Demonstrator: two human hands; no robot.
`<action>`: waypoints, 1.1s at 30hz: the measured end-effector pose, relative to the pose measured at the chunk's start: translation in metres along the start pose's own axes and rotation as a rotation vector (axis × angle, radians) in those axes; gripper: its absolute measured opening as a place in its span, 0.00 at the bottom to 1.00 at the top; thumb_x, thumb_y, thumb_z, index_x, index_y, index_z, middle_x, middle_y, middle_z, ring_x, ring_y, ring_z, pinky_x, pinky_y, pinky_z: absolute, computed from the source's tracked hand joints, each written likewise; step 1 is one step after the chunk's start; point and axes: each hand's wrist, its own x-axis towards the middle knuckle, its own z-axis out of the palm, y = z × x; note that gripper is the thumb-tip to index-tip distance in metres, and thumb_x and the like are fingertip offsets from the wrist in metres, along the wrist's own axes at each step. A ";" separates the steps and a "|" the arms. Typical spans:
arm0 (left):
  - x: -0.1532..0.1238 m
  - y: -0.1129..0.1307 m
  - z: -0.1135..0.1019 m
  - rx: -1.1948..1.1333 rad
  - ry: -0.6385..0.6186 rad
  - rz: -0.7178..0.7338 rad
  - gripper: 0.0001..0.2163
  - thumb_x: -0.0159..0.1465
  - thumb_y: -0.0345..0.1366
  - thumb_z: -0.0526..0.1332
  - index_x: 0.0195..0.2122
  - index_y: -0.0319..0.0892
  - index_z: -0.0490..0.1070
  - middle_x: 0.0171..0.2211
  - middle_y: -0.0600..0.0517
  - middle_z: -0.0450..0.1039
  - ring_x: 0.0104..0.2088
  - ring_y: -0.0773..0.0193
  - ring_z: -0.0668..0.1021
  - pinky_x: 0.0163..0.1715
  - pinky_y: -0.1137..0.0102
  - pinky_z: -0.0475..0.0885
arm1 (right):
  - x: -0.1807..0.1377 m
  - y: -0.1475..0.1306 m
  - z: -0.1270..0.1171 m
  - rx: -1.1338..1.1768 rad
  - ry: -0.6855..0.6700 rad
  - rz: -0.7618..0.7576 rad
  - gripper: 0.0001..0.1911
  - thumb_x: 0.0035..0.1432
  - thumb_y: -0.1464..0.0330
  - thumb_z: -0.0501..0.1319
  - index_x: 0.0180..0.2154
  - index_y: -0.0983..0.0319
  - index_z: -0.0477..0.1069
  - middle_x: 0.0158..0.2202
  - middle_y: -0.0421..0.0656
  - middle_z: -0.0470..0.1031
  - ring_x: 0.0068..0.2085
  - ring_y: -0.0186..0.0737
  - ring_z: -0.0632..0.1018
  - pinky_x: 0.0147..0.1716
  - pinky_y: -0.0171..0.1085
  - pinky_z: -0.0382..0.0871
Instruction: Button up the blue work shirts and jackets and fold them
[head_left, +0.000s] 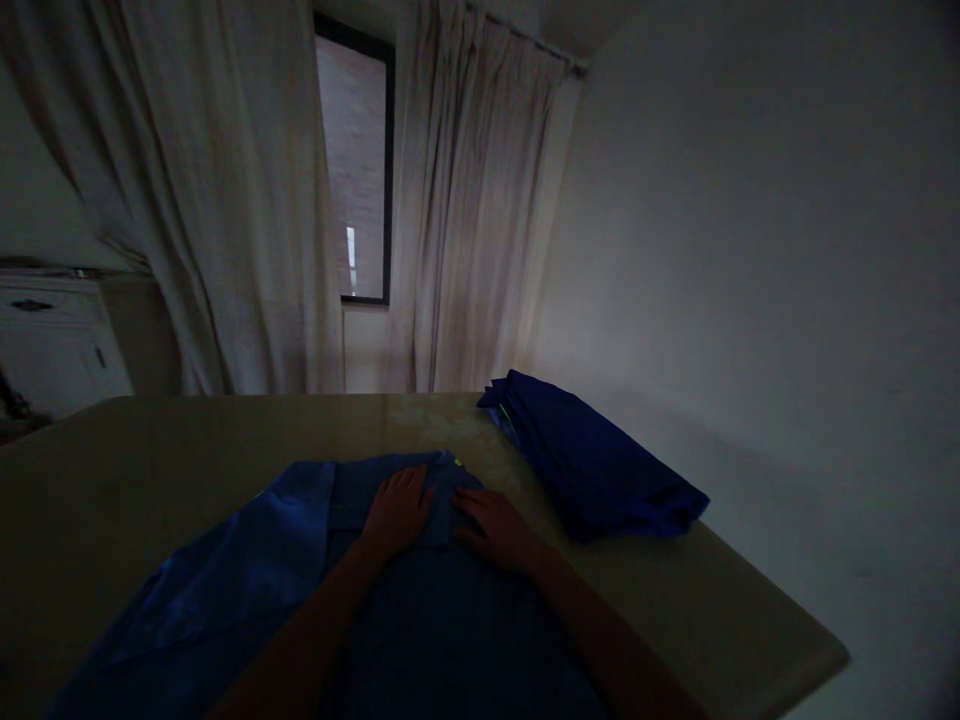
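Note:
A blue garment, its exact kind unclear in the dim light, lies spread over the near part of the table. My left hand rests flat on its far part, fingers stretched forward. Just to the right, my right hand also lies on the cloth, fingers extended and pointing left. Neither hand grips the fabric. Small yellow-green marks show at the garment's far edge. The lower part of the cloth is dark and partly covered by my forearms.
A folded stack of dark blue cloth lies on the table's right side, close to the wall. The tan table has a rounded right corner. Behind it hang pale curtains around a window. A white cabinet stands at far left.

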 end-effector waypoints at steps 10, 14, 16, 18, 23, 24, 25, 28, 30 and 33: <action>-0.003 0.003 -0.001 0.041 -0.048 0.021 0.26 0.74 0.44 0.45 0.67 0.37 0.62 0.68 0.39 0.64 0.68 0.48 0.66 0.67 0.52 0.58 | 0.001 0.000 -0.001 0.040 0.014 0.012 0.35 0.70 0.45 0.51 0.67 0.60 0.64 0.70 0.50 0.62 0.68 0.51 0.64 0.68 0.50 0.53; -0.003 0.003 -0.001 0.055 -0.057 0.021 0.26 0.74 0.44 0.44 0.68 0.36 0.62 0.69 0.40 0.62 0.69 0.50 0.65 0.68 0.52 0.58 | 0.001 0.000 -0.001 0.041 0.017 0.010 0.36 0.70 0.45 0.51 0.67 0.60 0.64 0.69 0.51 0.62 0.68 0.51 0.65 0.68 0.50 0.53; -0.003 0.002 0.000 0.064 -0.061 0.023 0.26 0.74 0.43 0.44 0.68 0.35 0.61 0.69 0.40 0.62 0.69 0.50 0.64 0.68 0.52 0.58 | 0.001 0.001 0.001 0.036 0.017 0.010 0.35 0.70 0.45 0.51 0.67 0.60 0.64 0.69 0.50 0.62 0.68 0.51 0.65 0.68 0.50 0.53; -0.003 0.002 0.001 0.071 -0.064 0.027 0.26 0.74 0.43 0.44 0.68 0.35 0.61 0.69 0.40 0.62 0.69 0.50 0.64 0.68 0.52 0.58 | 0.002 0.003 0.002 0.033 0.024 0.008 0.35 0.70 0.45 0.51 0.67 0.59 0.64 0.69 0.50 0.62 0.68 0.51 0.65 0.68 0.50 0.53; -0.003 0.003 -0.001 0.064 -0.066 0.015 0.26 0.74 0.44 0.45 0.68 0.37 0.62 0.69 0.41 0.62 0.69 0.50 0.65 0.68 0.52 0.58 | 0.002 0.003 0.002 0.039 0.022 0.008 0.36 0.70 0.44 0.50 0.67 0.60 0.64 0.69 0.50 0.62 0.68 0.50 0.65 0.68 0.50 0.53; -0.003 0.003 -0.002 0.061 -0.067 0.013 0.26 0.74 0.44 0.45 0.68 0.37 0.62 0.69 0.41 0.62 0.69 0.50 0.65 0.68 0.52 0.58 | 0.002 0.003 0.002 0.040 0.021 0.008 0.36 0.70 0.45 0.50 0.67 0.60 0.64 0.69 0.50 0.62 0.68 0.51 0.65 0.68 0.50 0.53; -0.002 0.004 -0.002 0.060 -0.067 0.012 0.26 0.74 0.44 0.45 0.68 0.38 0.62 0.68 0.41 0.63 0.69 0.50 0.65 0.68 0.52 0.59 | 0.002 0.004 0.002 0.040 0.022 0.006 0.36 0.70 0.44 0.50 0.67 0.60 0.64 0.69 0.50 0.62 0.68 0.51 0.65 0.68 0.50 0.53; -0.003 0.005 -0.002 0.052 -0.065 0.014 0.25 0.74 0.43 0.46 0.68 0.38 0.62 0.68 0.41 0.62 0.68 0.50 0.65 0.68 0.52 0.59 | 0.002 0.004 0.003 0.032 0.030 -0.001 0.36 0.70 0.44 0.50 0.67 0.61 0.64 0.69 0.51 0.62 0.68 0.51 0.65 0.68 0.51 0.54; -0.003 0.004 -0.002 0.047 -0.063 0.019 0.25 0.74 0.43 0.46 0.67 0.37 0.63 0.68 0.41 0.63 0.68 0.50 0.65 0.68 0.52 0.59 | 0.002 0.005 0.004 0.030 0.033 -0.001 0.36 0.70 0.44 0.50 0.67 0.61 0.64 0.69 0.52 0.63 0.67 0.52 0.66 0.68 0.51 0.55; -0.004 0.001 -0.005 0.012 -0.038 0.022 0.24 0.73 0.42 0.48 0.66 0.37 0.64 0.67 0.39 0.65 0.67 0.48 0.67 0.67 0.51 0.60 | 0.003 0.004 0.003 0.034 0.033 -0.001 0.36 0.70 0.45 0.51 0.67 0.61 0.65 0.68 0.52 0.63 0.67 0.52 0.66 0.67 0.51 0.55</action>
